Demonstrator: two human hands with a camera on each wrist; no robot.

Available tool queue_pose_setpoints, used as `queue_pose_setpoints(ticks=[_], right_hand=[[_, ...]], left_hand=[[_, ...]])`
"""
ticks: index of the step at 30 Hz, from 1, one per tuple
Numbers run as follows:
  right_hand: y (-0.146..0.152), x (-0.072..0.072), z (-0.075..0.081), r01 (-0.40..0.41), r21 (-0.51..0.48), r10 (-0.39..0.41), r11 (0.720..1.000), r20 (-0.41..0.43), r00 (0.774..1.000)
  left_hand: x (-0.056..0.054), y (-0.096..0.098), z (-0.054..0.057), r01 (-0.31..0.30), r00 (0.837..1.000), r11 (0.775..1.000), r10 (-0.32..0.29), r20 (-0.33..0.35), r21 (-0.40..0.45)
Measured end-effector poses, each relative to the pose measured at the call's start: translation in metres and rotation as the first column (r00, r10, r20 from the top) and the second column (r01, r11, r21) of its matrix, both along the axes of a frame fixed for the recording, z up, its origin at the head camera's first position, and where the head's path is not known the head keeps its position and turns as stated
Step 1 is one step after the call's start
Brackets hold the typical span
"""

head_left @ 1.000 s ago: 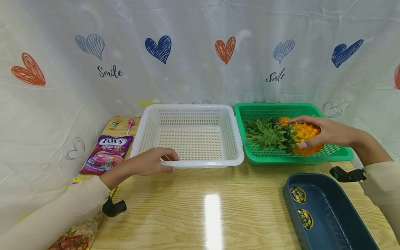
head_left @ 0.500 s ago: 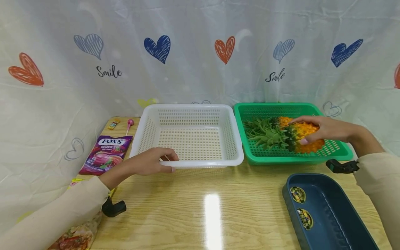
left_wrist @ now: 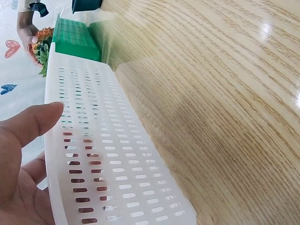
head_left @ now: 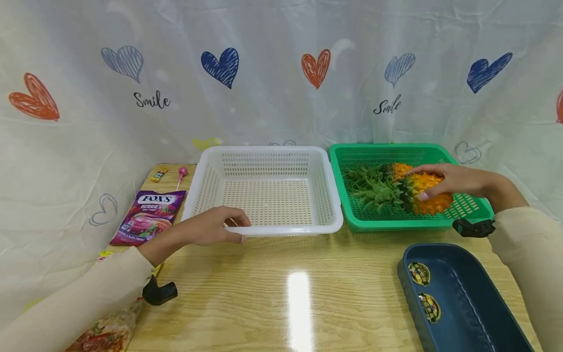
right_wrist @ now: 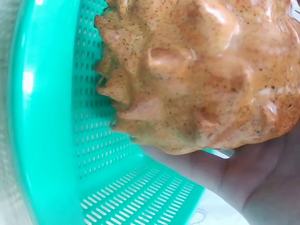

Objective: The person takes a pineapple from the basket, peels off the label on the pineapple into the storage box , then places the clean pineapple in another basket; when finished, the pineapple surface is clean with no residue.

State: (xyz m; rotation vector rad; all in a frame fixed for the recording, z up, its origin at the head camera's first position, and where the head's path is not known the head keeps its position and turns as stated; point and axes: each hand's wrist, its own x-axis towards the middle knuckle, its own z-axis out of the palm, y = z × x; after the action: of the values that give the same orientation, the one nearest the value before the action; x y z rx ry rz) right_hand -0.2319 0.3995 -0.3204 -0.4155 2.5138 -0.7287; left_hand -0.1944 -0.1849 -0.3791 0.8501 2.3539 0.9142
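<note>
My left hand (head_left: 215,226) holds the front rim of a white plastic basket (head_left: 299,230), thumb outside and fingers inside. In the left wrist view, the thumb lies on the slotted wall of that basket (left_wrist: 108,140). At the right, my right hand (head_left: 466,182) grips an orange pineapple (head_left: 433,203) with green leaves, from above, over a green basket (head_left: 418,225). Behind it shows part of a second pineapple (head_left: 399,169), mostly hidden. Close up in the right wrist view, the bumpy, shiny pineapple (right_wrist: 197,79) rests against the palm; most of the fingers are hidden.
A dark blue tray (head_left: 466,293) with two stickers lies at the front right. Along the left side are a purple candy bag (head_left: 151,215), a pink lollipop (head_left: 182,172), a small wrapped sweet (head_left: 159,175) and a clear food packet (head_left: 107,330). A printed curtain (head_left: 272,98) hangs behind.
My right hand and forearm have shifted slightly left, and the gripped pineapple has turned a little and risen slightly. The left hand stays on the white basket's rim.
</note>
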Motion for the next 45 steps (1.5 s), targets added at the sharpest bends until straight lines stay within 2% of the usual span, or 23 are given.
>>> queue_pose_setpoints(ticks=[14,25,33,40,45], right_hand=[[-0.003,-0.017,-0.011,0.016,0.036,-0.021,0.999,0.150,0.988],[-0.009,-0.020,-0.009,0.022,0.064,-0.033,0.998,0.164,0.986],[-0.012,-0.024,-0.013,0.013,0.071,-0.025,0.997,0.185,0.982],[-0.015,-0.027,-0.016,0.062,0.048,-0.073,0.997,0.289,0.955],[-0.015,-0.029,-0.019,0.069,0.051,-0.082,0.996,0.329,0.941]], left_hand=[[0.001,0.000,0.000,-0.004,1.000,1.000,0.004,-0.001,0.003],[0.001,-0.002,-0.001,-0.006,1.000,1.000,0.006,-0.013,-0.007],[0.000,-0.002,-0.003,0.003,1.000,1.000,-0.003,-0.019,0.001],[0.000,-0.002,-0.003,0.002,1.000,1.000,-0.002,-0.015,-0.006],[-0.001,-0.001,-0.003,-0.002,1.000,1.000,0.002,-0.006,-0.002]])
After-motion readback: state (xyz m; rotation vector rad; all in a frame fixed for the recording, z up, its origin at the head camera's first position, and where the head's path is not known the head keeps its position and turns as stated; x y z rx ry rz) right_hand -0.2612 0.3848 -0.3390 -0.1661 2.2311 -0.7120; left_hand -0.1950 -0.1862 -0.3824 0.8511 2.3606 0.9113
